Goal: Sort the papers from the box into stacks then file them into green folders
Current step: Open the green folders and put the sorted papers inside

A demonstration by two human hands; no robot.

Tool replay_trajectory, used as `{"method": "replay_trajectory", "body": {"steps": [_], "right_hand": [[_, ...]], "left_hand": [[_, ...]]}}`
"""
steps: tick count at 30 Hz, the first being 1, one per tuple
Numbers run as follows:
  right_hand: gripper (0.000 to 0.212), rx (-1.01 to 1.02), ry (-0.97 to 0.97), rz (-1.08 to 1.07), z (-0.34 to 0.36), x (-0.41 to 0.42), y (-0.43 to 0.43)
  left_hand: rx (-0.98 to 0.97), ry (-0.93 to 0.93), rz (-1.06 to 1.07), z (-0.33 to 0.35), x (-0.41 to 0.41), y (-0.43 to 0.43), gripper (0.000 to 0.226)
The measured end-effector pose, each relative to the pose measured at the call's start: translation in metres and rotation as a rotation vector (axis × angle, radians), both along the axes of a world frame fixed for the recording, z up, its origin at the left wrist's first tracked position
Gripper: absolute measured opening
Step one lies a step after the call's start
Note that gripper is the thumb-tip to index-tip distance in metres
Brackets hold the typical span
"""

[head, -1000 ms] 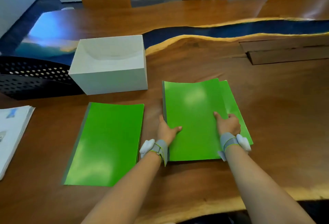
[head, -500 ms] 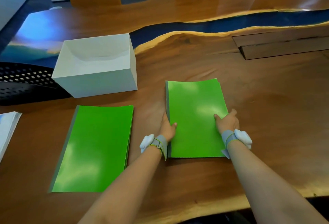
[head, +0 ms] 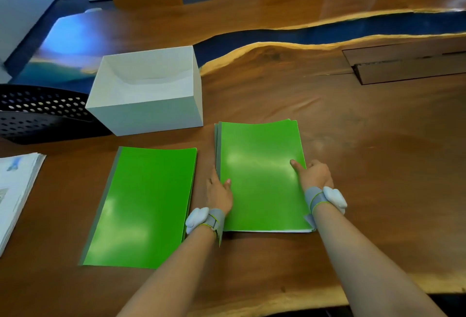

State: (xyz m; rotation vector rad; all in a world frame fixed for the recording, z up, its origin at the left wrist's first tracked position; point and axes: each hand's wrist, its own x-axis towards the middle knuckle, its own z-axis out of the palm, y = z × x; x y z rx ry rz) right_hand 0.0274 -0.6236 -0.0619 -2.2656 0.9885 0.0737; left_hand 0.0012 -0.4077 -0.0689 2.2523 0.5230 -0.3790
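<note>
Off the front right corner of the white box [head: 146, 95], the filled green folder [head: 259, 173] lay closed on the table [head: 365, 153], white sheet edges showing at its end farthest from the box. The left hand [head: 219, 190] rested along the spine edge, fingers straight, thumb on the cover. The right hand [head: 314, 174] pinched the open edge, thumb on top, fingers curled. Squaring the contents appeared to call for even inward pressure from both hands, with the cover held flat so that no sheet crept out. A second green folder [head: 143, 205] lay directly in front of the box.
</note>
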Motion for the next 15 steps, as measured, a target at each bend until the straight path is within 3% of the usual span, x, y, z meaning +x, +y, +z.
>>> {"method": "replay_trajectory", "body": {"steps": [3,6,10,12,15], "right_hand": [[0.056,-0.016,0.047,-0.07,-0.004,0.002,0.009],[0.061,-0.111,-0.02,-0.144,-0.003,0.002,0.029],[0.064,-0.278,-0.183,0.01,0.001,0.004,0.057],[0.057,-0.276,-0.279,0.133,0.004,0.005,0.078],[0.04,-0.118,-0.402,0.27,0.009,0.004,0.116]], "left_hand": [[0.169,0.011,-0.025,0.0,0.0,0.003,0.061],[0.211,-0.136,-0.057,0.004,0.001,0.02,0.057],[0.295,-0.298,-0.034,0.012,0.001,0.058,0.048],[0.395,-0.248,-0.004,0.012,-0.005,0.081,0.054],[0.49,-0.002,-0.043,0.007,-0.022,0.107,0.083]]}}
